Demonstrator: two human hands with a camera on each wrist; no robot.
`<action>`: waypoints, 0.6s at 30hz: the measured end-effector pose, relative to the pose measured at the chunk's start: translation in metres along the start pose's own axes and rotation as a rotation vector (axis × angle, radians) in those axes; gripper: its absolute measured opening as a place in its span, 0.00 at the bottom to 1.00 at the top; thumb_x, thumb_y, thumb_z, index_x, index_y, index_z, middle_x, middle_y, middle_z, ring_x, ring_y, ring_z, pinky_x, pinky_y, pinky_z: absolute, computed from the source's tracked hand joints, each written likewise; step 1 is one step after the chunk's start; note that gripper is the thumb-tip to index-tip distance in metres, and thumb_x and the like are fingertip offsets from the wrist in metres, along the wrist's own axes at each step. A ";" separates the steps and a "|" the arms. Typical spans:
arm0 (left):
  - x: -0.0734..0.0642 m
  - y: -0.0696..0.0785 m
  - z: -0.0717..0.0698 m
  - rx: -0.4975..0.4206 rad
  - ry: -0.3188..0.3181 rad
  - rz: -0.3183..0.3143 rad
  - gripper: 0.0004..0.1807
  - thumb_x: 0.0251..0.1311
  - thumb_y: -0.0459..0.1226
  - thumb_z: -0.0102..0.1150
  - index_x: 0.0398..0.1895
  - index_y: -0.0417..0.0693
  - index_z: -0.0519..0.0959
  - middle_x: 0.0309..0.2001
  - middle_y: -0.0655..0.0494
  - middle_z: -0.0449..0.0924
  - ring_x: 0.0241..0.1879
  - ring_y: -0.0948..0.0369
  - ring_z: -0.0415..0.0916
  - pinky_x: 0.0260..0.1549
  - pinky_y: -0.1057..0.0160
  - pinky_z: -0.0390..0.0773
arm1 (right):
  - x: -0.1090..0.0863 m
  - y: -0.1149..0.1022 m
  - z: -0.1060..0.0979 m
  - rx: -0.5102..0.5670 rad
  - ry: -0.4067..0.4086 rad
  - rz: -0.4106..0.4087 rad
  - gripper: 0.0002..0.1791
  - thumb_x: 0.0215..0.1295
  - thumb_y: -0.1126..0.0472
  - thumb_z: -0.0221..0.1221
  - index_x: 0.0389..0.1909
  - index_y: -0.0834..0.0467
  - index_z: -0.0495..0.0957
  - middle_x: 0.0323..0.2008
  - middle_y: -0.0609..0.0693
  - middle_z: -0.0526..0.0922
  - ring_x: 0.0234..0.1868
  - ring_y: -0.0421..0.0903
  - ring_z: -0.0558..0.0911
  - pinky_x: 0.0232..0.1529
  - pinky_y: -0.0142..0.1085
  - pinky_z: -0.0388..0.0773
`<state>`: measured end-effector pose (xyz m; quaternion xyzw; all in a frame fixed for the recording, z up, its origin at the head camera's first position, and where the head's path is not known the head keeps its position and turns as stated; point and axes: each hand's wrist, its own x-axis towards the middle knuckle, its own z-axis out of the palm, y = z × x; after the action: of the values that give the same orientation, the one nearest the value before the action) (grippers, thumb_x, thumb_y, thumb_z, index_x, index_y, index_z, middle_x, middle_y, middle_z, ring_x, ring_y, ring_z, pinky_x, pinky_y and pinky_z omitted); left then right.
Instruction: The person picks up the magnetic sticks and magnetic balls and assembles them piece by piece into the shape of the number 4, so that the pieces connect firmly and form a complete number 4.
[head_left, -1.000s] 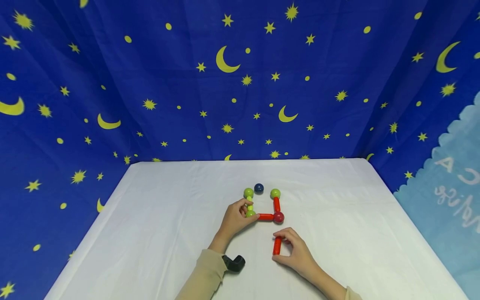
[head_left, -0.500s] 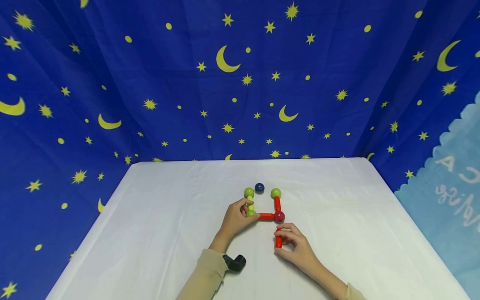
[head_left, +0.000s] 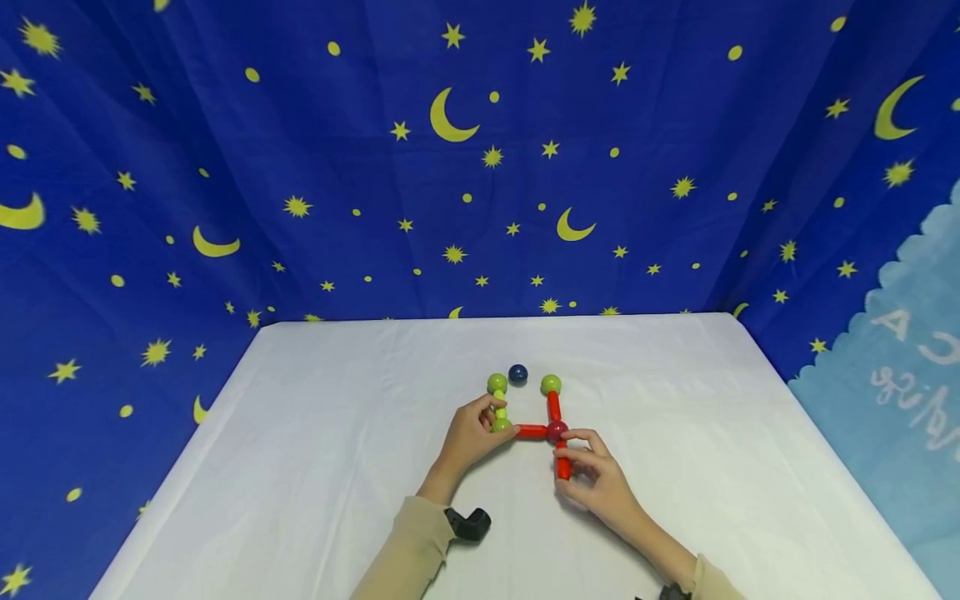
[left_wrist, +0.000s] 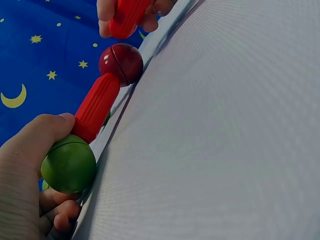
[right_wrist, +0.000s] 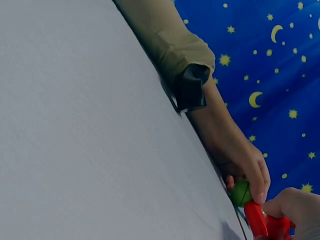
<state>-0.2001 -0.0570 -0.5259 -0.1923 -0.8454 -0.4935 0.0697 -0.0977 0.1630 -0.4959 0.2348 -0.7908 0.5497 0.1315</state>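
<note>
On the white table, several balls and rods form a three-sided frame. My left hand [head_left: 471, 435] holds its near left corner, thumb on the joint between a green ball [left_wrist: 69, 164] and a red rod [left_wrist: 95, 107], fingers by the yellow-green rod [head_left: 500, 404]. That red rod runs to a dark red ball [head_left: 557, 430] at the right corner. My right hand [head_left: 600, 479] pinches another red rod [head_left: 563, 463] just on the near side of this ball. In the left wrist view a narrow gap shows between that rod's end [left_wrist: 124, 27] and the ball.
Green balls top the frame's far left end [head_left: 497, 383] and far right end [head_left: 551, 384]. A loose dark blue ball [head_left: 518, 374] lies between them. Behind the table [head_left: 337, 400] hangs a blue star-patterned cloth [head_left: 360, 167].
My right hand has moved away from me with the red rod, bringing it from below the frame up to the dark red ball. The left hand stays in place.
</note>
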 end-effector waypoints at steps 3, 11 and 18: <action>0.000 -0.001 0.000 -0.004 0.000 -0.007 0.20 0.45 0.42 0.74 0.40 0.45 0.80 0.23 0.58 0.71 0.23 0.69 0.65 0.23 0.74 0.67 | 0.001 0.003 -0.001 0.020 -0.010 -0.014 0.20 0.41 0.82 0.65 0.41 0.73 0.79 0.52 0.70 0.70 0.37 0.39 0.80 0.40 0.25 0.78; 0.000 0.001 -0.001 0.001 -0.013 -0.029 0.20 0.46 0.43 0.73 0.42 0.45 0.80 0.23 0.59 0.70 0.23 0.69 0.65 0.23 0.74 0.67 | -0.001 0.035 -0.001 0.022 -0.031 0.000 0.22 0.45 0.78 0.66 0.45 0.66 0.80 0.59 0.63 0.67 0.37 0.36 0.78 0.39 0.25 0.77; 0.001 -0.001 0.000 -0.006 -0.005 -0.001 0.20 0.46 0.43 0.73 0.41 0.45 0.80 0.22 0.57 0.70 0.23 0.69 0.64 0.22 0.74 0.66 | 0.007 0.015 -0.004 -0.001 -0.037 0.008 0.20 0.44 0.81 0.64 0.43 0.72 0.78 0.57 0.71 0.66 0.35 0.40 0.77 0.36 0.29 0.77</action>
<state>-0.2012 -0.0572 -0.5267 -0.1933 -0.8442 -0.4955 0.0669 -0.1113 0.1699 -0.5034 0.2418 -0.7942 0.5455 0.1146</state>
